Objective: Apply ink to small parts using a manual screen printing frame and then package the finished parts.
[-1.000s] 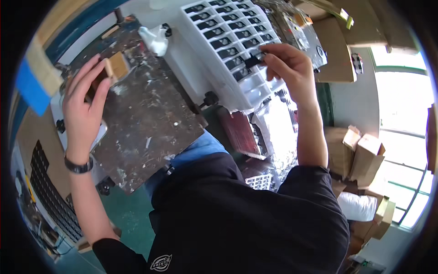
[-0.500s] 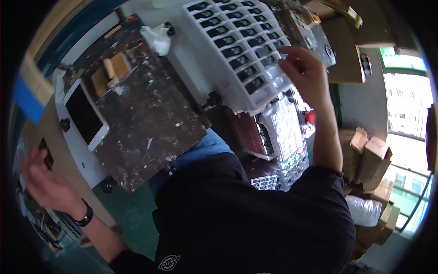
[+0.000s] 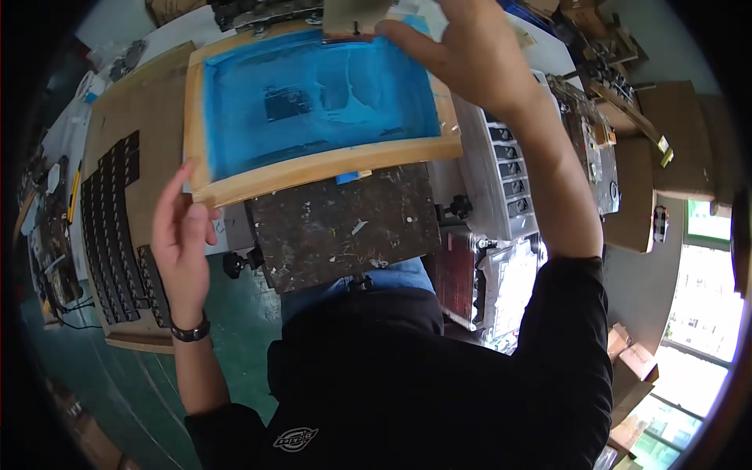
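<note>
A wooden-framed printing screen (image 3: 329, 168) with blue mesh lies over the dark, paint-spattered work board (image 3: 345, 227). Its mesh has a darker rectangular patch and a wet-looking smear of pale blue ink (image 3: 356, 106). My left hand (image 3: 184, 247) is closed on the near left corner of the frame, thumb below and fingers at the side. At the far edge, my right hand (image 3: 482, 59) grips a flat greyish-beige squeegee (image 3: 352, 17) over the mesh, thumb against its side; the picture's top edge cuts off the other fingers.
A white compartment tray (image 3: 501, 211) of dark pieces stands right of the screen, partly behind my right forearm. At left, a brown board (image 3: 157, 102) carries rows of dark pieces (image 3: 113, 227). Black knobs (image 3: 458, 207) stick out beside the work board. Cardboard boxes (image 3: 674, 141) stand far right.
The screen now lies over the work board, with my left hand on its corner. My right hand has left the tray and holds the squeegee. The view has shifted.
</note>
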The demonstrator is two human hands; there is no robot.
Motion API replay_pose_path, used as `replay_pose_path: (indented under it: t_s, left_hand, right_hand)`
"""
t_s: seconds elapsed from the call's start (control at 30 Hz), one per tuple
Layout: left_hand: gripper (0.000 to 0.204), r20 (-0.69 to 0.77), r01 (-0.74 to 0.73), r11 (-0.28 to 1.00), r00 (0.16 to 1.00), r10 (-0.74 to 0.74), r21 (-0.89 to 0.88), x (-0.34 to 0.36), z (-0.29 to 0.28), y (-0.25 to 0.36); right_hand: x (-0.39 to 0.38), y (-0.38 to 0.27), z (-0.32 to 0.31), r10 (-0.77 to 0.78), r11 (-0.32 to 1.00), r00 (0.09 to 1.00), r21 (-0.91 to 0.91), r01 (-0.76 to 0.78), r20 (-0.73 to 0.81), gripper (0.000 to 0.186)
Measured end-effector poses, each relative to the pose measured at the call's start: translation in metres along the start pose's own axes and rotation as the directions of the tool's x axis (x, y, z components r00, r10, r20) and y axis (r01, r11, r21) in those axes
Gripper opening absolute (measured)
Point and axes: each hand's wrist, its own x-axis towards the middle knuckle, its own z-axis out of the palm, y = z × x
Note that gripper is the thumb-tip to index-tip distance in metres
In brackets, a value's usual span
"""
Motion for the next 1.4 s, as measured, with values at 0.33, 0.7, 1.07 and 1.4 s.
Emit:
replay_pose_path:
  t_s: [0.33, 0.7, 1.07, 1.4]
  left_hand:
    - [0.052, 0.061, 0.01, 0.999, 0.998, -0.007, -0.046, -0.008, -0.008, -0.018]
    - [0.053, 0.013, -0.149, 0.985, 0.989, 0.148, 0.085, -0.014, -0.01, 0.009]
    - [0.044, -0.292, 0.275, 0.189, 0.954, 0.069, 0.943, -0.042, -0.112, -0.055]
    - [0.028, -0.166, 0.08, 0.439, 0.973, 0.16, 0.895, -0.03, -0.114, -0.055]
  right_hand:
    - [-0.038, -0.025, 0.001, -0.48, 0.863, 0.874, -0.137, 0.487, 0.08, 0.04]
    - [-0.013, -0.016, -0.008, -0.447, 0.895, 0.886, -0.083, 0.439, -0.127, 0.036]
    - [0.021, 0.08, -0.067, 0.036, 0.939, 0.995, 0.345, -0.003, -0.089, 0.049]
    - [-0.049, 0.081, 0.023, 0.071, 0.923, 0.984, 0.362, -0.126, 0.162, 0.02]
